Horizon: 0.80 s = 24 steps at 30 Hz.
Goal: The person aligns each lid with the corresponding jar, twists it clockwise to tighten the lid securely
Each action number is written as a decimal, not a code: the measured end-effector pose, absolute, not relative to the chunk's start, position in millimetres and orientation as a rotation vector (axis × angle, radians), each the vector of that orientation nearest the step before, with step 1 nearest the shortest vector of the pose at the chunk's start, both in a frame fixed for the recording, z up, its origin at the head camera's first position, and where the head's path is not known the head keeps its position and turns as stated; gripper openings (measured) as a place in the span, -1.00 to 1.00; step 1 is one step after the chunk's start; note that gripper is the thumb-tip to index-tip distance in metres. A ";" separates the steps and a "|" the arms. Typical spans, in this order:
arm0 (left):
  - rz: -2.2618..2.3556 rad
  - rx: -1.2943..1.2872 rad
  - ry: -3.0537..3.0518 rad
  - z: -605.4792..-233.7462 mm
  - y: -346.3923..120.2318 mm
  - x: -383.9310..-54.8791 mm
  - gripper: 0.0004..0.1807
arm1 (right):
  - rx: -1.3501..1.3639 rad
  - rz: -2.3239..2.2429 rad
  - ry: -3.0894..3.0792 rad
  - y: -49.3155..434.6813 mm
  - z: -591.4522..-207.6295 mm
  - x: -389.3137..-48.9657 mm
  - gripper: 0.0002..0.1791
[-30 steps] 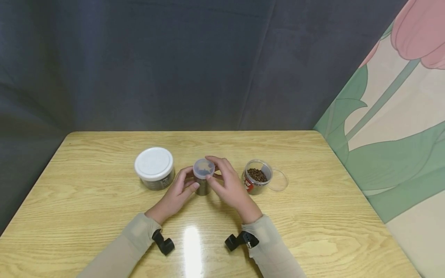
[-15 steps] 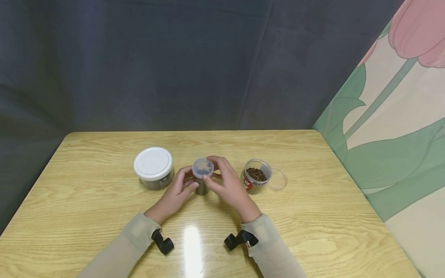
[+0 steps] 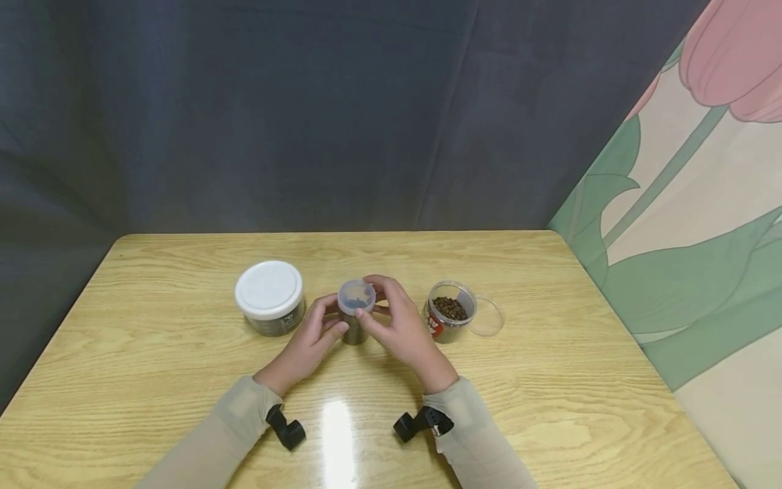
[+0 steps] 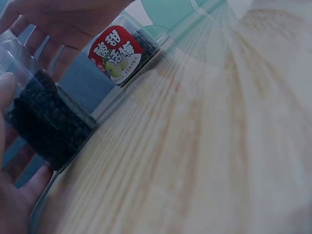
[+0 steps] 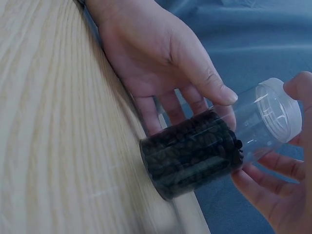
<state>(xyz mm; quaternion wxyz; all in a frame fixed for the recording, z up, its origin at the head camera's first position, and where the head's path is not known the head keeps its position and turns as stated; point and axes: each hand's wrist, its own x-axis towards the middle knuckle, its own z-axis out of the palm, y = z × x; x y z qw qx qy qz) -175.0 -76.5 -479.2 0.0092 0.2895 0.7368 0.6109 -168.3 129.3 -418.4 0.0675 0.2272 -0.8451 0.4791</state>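
A clear plastic jar (image 5: 195,151), partly filled with dark beans that look like coffee beans, stands upright on the table between both hands. Its translucent lid (image 3: 357,295) sits on the top. My left hand (image 3: 310,341) holds the jar's body, thumb on the near side and fingers round behind. From the right, my right hand (image 3: 400,333) grips the lid at its rim between thumb and fingers; its other fingers lie beside the jar, as the right wrist view shows. Right of that hand stands an uncovered clear jar (image 3: 449,311) of brown beans with a red label.
A wide tub (image 3: 270,297) with a white lid stands left of my left hand. A clear round lid (image 3: 487,316) lies on the table (image 3: 550,380) beside the uncovered jar. Behind the table hangs a dark curtain (image 3: 305,115); a flowered cloth (image 3: 702,272) covers the right side.
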 end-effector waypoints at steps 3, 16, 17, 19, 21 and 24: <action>1.897 0.920 2.348 -480.1 -75.9 -175.1 -0.46 | 0.697 1.465 -2.516 130.1 -419.9 -169.2 -0.38; 1.873 0.838 2.461 -477.2 -73.8 -173.5 -0.46 | 0.684 1.533 -2.542 129.0 -434.1 -174.9 -0.42; 1.875 0.840 2.466 -478.0 -73.7 -174.0 -0.47 | 0.681 1.545 -2.537 128.6 -435.1 -175.2 -0.42; 1.878 0.843 2.477 -479.5 -73.7 -175.0 -0.47 | 0.675 1.571 -2.524 128.0 -436.6 -175.4 -0.42; 1.880 0.843 2.485 -480.6 -73.6 -175.7 -0.47 | 0.668 1.602 -2.512 127.5 -438.5 -176.0 -0.42; 1.874 0.845 2.513 -482.3 -73.3 -176.8 -0.47 | 0.667 1.664 -2.495 126.7 -441.5 -176.8 -0.42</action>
